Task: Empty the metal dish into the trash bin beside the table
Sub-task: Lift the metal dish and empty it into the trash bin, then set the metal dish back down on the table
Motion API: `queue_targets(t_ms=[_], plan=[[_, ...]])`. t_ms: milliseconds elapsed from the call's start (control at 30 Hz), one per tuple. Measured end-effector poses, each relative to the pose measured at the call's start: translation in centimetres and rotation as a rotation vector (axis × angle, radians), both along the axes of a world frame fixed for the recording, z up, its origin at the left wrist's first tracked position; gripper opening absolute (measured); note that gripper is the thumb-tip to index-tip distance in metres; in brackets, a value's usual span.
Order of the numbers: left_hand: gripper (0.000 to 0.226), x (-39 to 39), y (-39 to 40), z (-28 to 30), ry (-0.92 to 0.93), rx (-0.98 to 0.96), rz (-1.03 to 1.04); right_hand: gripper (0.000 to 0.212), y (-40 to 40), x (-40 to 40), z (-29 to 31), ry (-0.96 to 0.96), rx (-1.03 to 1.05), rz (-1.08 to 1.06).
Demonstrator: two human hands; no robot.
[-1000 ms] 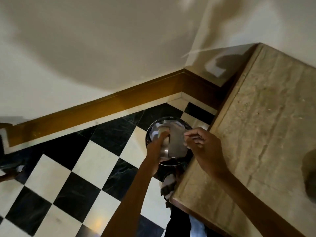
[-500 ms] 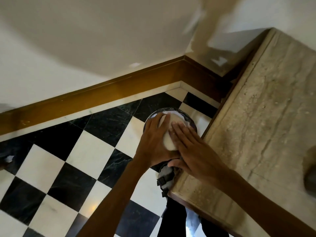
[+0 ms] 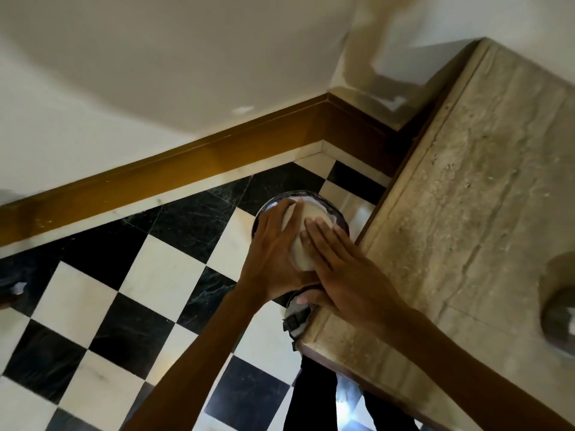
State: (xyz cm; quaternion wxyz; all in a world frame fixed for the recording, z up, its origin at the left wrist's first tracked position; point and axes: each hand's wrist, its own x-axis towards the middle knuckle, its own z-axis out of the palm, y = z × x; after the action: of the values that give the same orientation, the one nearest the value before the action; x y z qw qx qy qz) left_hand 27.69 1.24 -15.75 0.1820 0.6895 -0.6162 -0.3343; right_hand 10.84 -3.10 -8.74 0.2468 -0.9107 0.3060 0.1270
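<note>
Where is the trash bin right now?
In the head view, the trash bin stands on the checkered floor against the table's left edge, directly beneath both hands.

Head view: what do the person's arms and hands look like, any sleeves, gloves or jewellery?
Both forearms are bare up to the frame edge, with no sleeves in view. The left hand and right hand wear no gloves, and no rings, watch or bracelets show. No cables or markings appear on either arm.

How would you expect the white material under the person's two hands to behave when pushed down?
The white material looks creased and soft, probably compressible rather than stiff. With the left hand and right hand flat on it, it may spring back. It seems light.
</note>
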Motion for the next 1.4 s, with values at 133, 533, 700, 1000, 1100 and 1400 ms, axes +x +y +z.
queue_targets(t_ms=[133,533,700,1000,1100,1400], plan=[[0.114,0.1,-0.3,0.6,0.015,-0.046,0.035,0.087,0.6,0.1,0.6,-0.114,-0.05,-0.12],[0.111,-1.6,1.5,2.1,0.1,0.086,0.168,0.069,0.4,-2.9,0.7,-0.276,0.185,-0.337],[0.086,-4.1,2.4,6.6,0.798,0.41,0.564,0.067,1.9,-7.7,3.7,-0.597,0.533,-0.809],[0.058,-14.5,0.8,11.8,0.931,0.878,0.757,0.021,5.0,-16.9,4.7,-0.414,0.652,-1.258],[0.042,-18.0,-0.6,12.2,0.748,0.755,0.656,0.029,4.3,-19.8,4.1,-0.373,0.615,-1.407],[0.018,-25.3,-7.8,10.8,0.748,0.372,0.694,0.031,-2.6,-24.9,4.0,-0.554,0.434,-1.756]])
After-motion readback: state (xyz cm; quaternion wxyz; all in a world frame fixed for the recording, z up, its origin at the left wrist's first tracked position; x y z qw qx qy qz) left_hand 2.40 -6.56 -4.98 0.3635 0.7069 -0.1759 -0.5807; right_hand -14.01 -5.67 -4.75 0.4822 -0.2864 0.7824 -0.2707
